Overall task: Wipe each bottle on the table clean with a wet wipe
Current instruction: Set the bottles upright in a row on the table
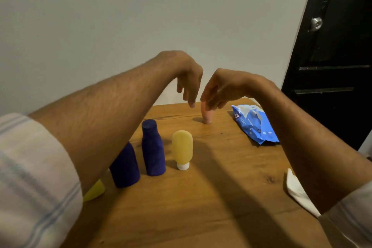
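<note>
A small pink bottle stands near the far edge of the wooden table. My right hand reaches down from above and pinches its top between thumb and fingertips. My left hand hovers just left of it, fingers hanging loosely, holding nothing. Two dark blue bottles and a yellow bottle, standing on its white cap, are at the centre left. A yellow-green bottle is mostly hidden under my left forearm. A white wipe lies at the right edge, partly under my right forearm.
A blue pack of wet wipes lies at the far right of the table. A pale wall runs right behind the table's far edge. A black door stands to the right.
</note>
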